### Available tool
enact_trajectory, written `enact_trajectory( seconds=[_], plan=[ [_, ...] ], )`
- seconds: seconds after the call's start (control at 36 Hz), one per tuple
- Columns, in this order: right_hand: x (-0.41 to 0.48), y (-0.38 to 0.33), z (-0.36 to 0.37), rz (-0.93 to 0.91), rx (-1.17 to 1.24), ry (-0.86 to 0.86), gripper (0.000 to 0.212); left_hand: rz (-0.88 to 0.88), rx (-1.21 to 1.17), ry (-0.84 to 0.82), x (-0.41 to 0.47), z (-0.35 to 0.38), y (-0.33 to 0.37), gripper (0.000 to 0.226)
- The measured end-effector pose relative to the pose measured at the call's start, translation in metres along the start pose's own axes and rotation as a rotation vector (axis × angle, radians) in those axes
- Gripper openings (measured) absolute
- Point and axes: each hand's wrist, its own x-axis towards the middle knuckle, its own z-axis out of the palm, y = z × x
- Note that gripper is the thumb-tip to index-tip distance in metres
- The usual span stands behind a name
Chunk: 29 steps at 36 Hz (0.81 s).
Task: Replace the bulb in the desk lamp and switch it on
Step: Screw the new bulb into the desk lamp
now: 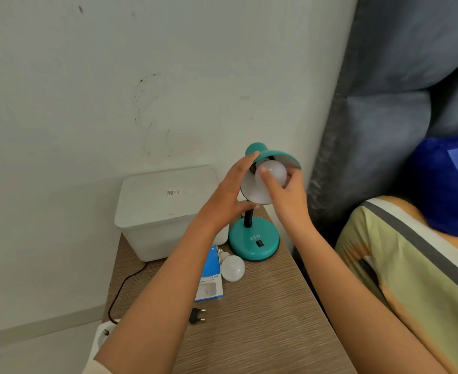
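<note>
A teal desk lamp stands on a wooden table, its round base [253, 242] carrying a black rocker switch [260, 243]. Its shade [276, 155] is tilted up towards me. My left hand [229, 195] grips the shade's left rim. My right hand [284, 194] holds a white bulb [272, 172] that sits inside the shade at the socket. A second white bulb [232, 268] lies on the table beside a blue box [210, 276]. The lamp's black plug [197, 315] lies loose on the table, not in a socket.
A white lidded plastic box [165, 209] stands at the back left of the table against the wall. A dark cable [122, 290] runs down to a white power strip [102, 336] on the floor. A bed with a striped pillow [416, 265] is on the right.
</note>
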Motion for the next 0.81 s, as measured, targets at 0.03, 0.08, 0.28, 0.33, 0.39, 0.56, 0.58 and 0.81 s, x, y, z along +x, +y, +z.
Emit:
enact_trajectory(
  seconds=[0.03, 0.08, 0.28, 0.33, 0.39, 0.56, 0.58, 0.81],
  plan=[
    [0.0016, 0.0028, 0.0, -0.033, -0.006, 0.006, 0.048, -0.001, -0.006, 0.0, -0.0001, 0.0002, 0.0004, 0.097],
    [0.0025, 0.004, 0.0001, 0.0, 0.004, -0.034, 0.048, 0.007, -0.006, 0.006, -0.0006, -0.0002, 0.0009, 0.095],
    [0.0042, 0.0059, -0.0004, -0.027, -0.009, -0.029, 0.05, -0.003, -0.016, 0.006, -0.0009, -0.0008, 0.0026, 0.096],
    [0.0044, 0.004, -0.0005, 0.029, 0.001, -0.015, 0.05, -0.002, -0.008, 0.005, -0.0011, -0.0013, 0.0028, 0.097],
    [0.002, -0.0015, 0.0002, 0.01, -0.026, 0.037, 0.048, -0.007, -0.01, -0.004, -0.0009, -0.001, 0.0036, 0.098],
    [0.005, 0.0, 0.0022, 0.06, -0.018, -0.009, 0.053, -0.009, -0.02, 0.005, -0.0006, -0.0013, 0.0031, 0.097],
    [0.0041, -0.0012, 0.0017, 0.039, -0.039, 0.014, 0.053, -0.01, -0.02, 0.004, -0.0007, -0.0007, 0.0027, 0.098],
    [0.0034, -0.0005, 0.0016, 0.016, -0.062, 0.029, 0.051, -0.009, -0.014, 0.013, -0.0011, 0.0009, 0.0009, 0.098]
  ],
)
